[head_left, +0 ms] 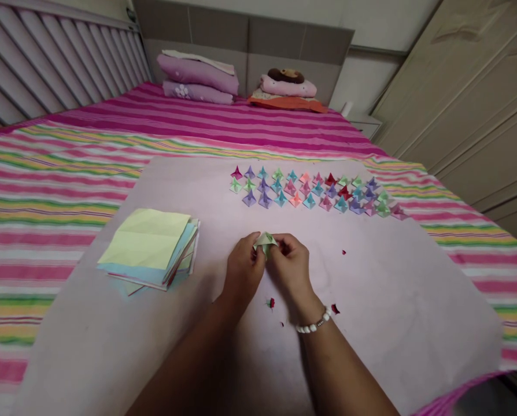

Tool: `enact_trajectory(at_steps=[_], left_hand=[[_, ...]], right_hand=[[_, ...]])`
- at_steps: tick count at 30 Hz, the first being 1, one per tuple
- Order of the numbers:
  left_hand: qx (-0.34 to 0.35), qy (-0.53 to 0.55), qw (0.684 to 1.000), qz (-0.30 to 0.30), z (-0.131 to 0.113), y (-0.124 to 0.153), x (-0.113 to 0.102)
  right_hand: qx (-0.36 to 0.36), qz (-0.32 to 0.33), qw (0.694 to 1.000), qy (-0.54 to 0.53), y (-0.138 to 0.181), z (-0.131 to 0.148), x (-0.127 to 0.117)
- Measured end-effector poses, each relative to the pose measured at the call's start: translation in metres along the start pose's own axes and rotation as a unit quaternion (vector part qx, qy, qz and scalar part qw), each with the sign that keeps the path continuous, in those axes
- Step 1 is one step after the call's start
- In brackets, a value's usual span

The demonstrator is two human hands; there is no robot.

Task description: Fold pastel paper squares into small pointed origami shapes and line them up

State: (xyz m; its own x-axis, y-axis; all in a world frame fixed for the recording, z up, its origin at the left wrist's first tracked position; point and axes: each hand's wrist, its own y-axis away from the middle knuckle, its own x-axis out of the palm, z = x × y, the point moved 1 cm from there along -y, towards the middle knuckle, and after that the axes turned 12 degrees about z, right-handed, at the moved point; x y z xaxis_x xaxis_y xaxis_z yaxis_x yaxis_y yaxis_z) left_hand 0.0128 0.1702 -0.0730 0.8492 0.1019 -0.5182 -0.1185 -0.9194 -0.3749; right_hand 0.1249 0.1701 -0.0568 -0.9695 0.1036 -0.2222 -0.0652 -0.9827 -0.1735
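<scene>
A small pale green piece of folded paper is pinched between both hands above the middle of the board. My left hand is closed on its left side, the thumb pressed against it. From the other side my right hand, with a white bead bracelet at the wrist, grips the same piece. Its lower part is partly hidden by the thumbs. Beyond the hands stand rows of small folded paper shapes in purple, blue, green, pink and red. To the left lies a stack of square paper sheets, pale yellow on top.
The pale board rests on a bed with a striped cover. Small red scraps lie near my forearms. Folded purple bedding and a pink pile sit by the headboard. A slatted rail runs along the left.
</scene>
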Motion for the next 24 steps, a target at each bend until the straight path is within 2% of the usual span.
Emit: enact_trajectory(at_steps=[4,11,16,19,24], left_hand=[[-0.025,0.022,0.999,0.022,0.003,0.000,-0.001],[-0.053,0.141,0.988,0.035,0.002,-0.004,-0.005],[-0.126,0.228,0.964,0.053,-0.001,-0.004,-0.006],[-0.125,0.188,0.973,0.054,-0.002,-0.004,-0.006],[-0.063,0.082,0.992,0.078,-0.006,-0.003,-0.007]], right_hand=[[-0.050,0.004,0.995,0.081,0.002,0.005,0.000],[-0.077,0.018,0.992,0.099,0.003,0.005,0.001],[-0.033,0.056,0.997,0.046,0.001,-0.004,0.003],[-0.016,0.064,0.997,0.051,0.000,-0.005,0.003],[-0.056,0.049,0.992,0.101,0.002,0.004,0.002]])
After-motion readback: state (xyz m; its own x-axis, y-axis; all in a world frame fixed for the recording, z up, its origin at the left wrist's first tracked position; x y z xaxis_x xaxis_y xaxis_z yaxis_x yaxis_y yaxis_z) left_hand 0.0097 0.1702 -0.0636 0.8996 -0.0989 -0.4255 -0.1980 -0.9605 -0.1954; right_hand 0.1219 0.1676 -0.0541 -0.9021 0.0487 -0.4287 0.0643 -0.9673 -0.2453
